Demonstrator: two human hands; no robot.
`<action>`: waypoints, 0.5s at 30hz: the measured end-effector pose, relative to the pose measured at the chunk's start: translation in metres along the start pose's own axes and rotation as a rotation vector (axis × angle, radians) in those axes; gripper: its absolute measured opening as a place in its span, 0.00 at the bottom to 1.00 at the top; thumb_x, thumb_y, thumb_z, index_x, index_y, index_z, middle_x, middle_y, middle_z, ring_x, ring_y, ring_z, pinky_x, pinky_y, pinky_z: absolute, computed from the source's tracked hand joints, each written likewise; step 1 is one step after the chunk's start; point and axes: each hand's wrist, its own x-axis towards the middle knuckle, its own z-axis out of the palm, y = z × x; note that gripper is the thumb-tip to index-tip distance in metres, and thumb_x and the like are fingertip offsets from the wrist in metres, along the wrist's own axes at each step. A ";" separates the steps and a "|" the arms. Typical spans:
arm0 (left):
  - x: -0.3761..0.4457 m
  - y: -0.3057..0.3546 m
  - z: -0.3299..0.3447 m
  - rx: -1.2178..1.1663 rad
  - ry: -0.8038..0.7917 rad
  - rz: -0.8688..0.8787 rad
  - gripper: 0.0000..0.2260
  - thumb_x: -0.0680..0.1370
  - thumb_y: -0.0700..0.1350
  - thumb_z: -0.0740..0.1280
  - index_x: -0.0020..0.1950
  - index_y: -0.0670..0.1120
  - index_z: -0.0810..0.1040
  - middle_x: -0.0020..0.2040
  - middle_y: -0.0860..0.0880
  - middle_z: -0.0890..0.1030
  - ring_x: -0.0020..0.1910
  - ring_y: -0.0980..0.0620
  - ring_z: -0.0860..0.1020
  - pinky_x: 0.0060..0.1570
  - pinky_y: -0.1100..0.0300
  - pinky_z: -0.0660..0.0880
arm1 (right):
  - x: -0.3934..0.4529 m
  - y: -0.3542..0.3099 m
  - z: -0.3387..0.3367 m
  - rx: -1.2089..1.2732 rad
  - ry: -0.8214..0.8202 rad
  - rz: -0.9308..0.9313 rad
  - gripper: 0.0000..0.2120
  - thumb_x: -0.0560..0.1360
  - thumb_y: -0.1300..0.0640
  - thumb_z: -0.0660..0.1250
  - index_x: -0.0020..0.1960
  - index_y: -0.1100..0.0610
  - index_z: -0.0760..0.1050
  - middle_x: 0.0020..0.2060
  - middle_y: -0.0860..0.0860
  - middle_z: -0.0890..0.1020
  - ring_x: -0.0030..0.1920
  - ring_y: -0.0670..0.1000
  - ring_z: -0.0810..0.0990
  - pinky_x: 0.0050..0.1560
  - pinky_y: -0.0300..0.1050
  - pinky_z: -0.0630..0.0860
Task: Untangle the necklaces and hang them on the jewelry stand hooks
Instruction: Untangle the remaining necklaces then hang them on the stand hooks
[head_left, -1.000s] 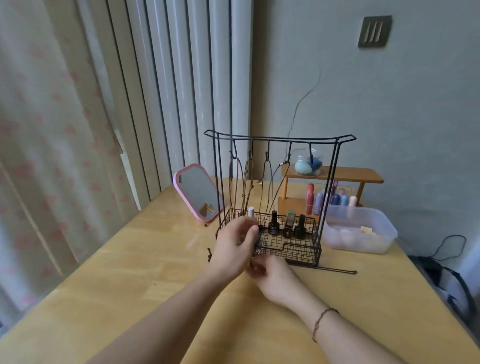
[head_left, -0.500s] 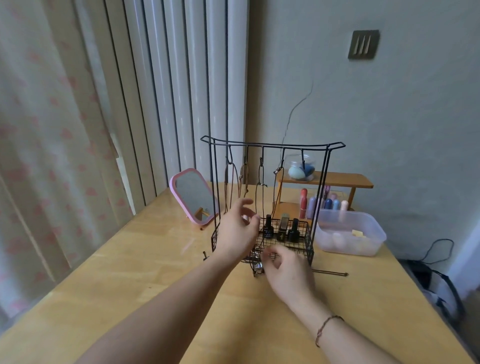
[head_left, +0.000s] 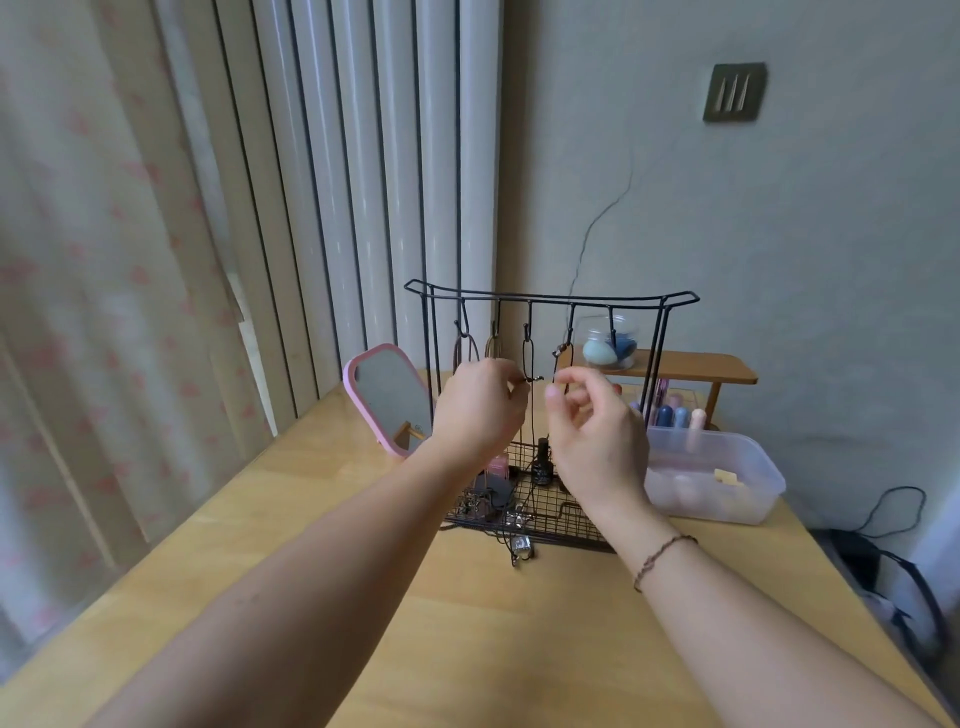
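Now both hands raised, left hand (head_left: 480, 408) pinching necklace cord (head_left: 531, 415)

Black wire stand (head_left: 550, 299), pink-rimmed mirror (head_left: 388, 397)

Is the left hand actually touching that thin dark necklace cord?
Touching. In the head view the left hand pinches the necklace cord at its clasp, fingertips closed on it in front of the jewelry stand.

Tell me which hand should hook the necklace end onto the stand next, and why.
Left, probably. The left hand already pinches the clasp end of the dark necklace, just below the jewelry stand hooks. The right hand is loosely curled beside it and seems to hold nothing.
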 end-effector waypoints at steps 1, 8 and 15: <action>-0.001 -0.001 -0.002 -0.026 0.019 -0.006 0.09 0.78 0.47 0.64 0.50 0.47 0.84 0.38 0.50 0.82 0.37 0.49 0.80 0.39 0.55 0.80 | 0.001 -0.002 0.001 -0.014 -0.025 -0.030 0.07 0.78 0.50 0.65 0.53 0.49 0.79 0.32 0.41 0.79 0.35 0.47 0.79 0.45 0.51 0.79; 0.016 0.001 -0.023 -0.196 0.142 -0.004 0.09 0.79 0.48 0.64 0.51 0.47 0.83 0.37 0.52 0.81 0.37 0.48 0.81 0.39 0.55 0.80 | 0.019 -0.015 0.017 -0.176 -0.428 0.271 0.25 0.81 0.42 0.59 0.75 0.50 0.64 0.53 0.51 0.85 0.45 0.48 0.83 0.56 0.49 0.75; 0.036 0.004 -0.022 -0.131 0.142 0.015 0.08 0.78 0.48 0.63 0.44 0.50 0.81 0.27 0.55 0.73 0.32 0.45 0.74 0.37 0.54 0.77 | 0.024 -0.010 0.041 0.011 -0.525 0.360 0.17 0.83 0.43 0.53 0.45 0.50 0.76 0.30 0.49 0.81 0.28 0.50 0.79 0.34 0.46 0.77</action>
